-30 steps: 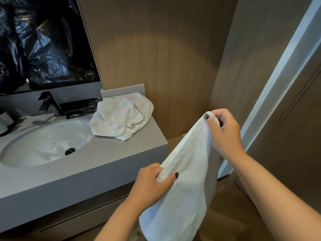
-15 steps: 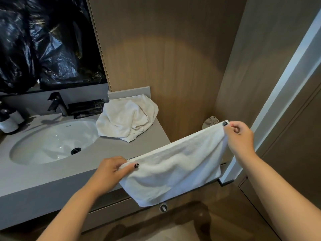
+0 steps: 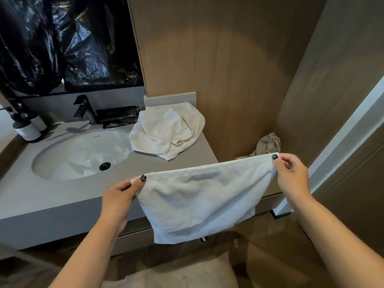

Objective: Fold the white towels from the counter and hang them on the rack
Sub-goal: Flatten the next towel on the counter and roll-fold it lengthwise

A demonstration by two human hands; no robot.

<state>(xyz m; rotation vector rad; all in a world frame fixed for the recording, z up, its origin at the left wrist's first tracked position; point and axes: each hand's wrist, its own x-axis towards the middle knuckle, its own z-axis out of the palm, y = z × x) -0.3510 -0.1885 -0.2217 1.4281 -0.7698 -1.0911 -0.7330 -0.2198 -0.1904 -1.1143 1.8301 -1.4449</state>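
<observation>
A small white towel (image 3: 203, 196) hangs spread out in the air in front of the counter's right end. My left hand (image 3: 120, 196) pinches its upper left corner and my right hand (image 3: 291, 175) pinches its upper right corner, so the top edge is stretched taut. A second white towel (image 3: 166, 132) lies crumpled on the grey counter (image 3: 62, 196) to the right of the sink. A dark rack bar (image 3: 278, 214) shows below the counter at the right, mostly hidden by the held towel.
An oval white sink (image 3: 79, 154) with a black tap (image 3: 85, 109) is set in the counter. Two soap bottles (image 3: 27, 127) stand at the far left. A beige cloth (image 3: 268, 144) lies in the corner by the wooden wall. Black plastic (image 3: 62, 38) covers the mirror.
My hands have drawn apart, pulling the towel from a hanging bunch into a flat spread with a taut top edge. The view has shifted slightly right and down.
</observation>
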